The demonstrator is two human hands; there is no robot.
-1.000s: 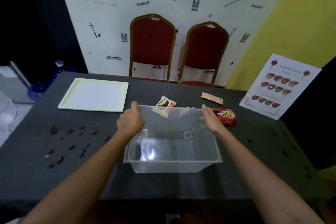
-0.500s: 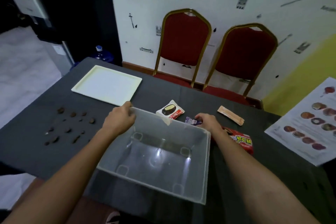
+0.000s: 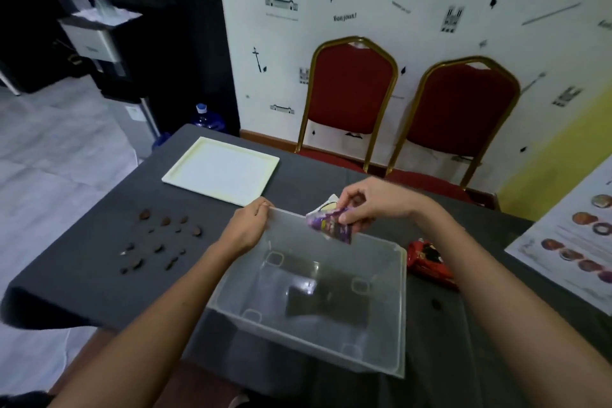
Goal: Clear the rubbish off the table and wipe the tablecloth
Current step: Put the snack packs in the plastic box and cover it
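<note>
- Hands first: the left hand grips the far left corner of a clear plastic bin. The right hand pinches a crumpled purple wrapper between thumb and fingertips, holding it just above the bin's far rim.
- Nearest the person, the bin stands on the dark grey tablecloth at the table's front edge. It looks to hold no rubbish so far. A dark patch shows on its floor, and whether that is an object or a reflection cannot be told.
- Judged from this, clearing has barely begun. The purple wrapper seems to be the first piece on its way in, and it has not been let go.
- Just right of the bin a red wrapper lies on the tablecloth, waiting to be picked up.
- Left of the bin, well apart from it, small brown crumbs are scattered over the tablecloth. These remain to be gathered or wiped away.
- Behind the purple wrapper a white wrapper peeks out, mostly hidden, so where exactly it rests is unclear.
- Farther back sit a white tray and, at the right edge, a printed menu sheet; neither looks like rubbish.
- Beyond the table stand two red chairs.
- No wiping cloth is in view, so the wiping step appears wholly undone.
</note>
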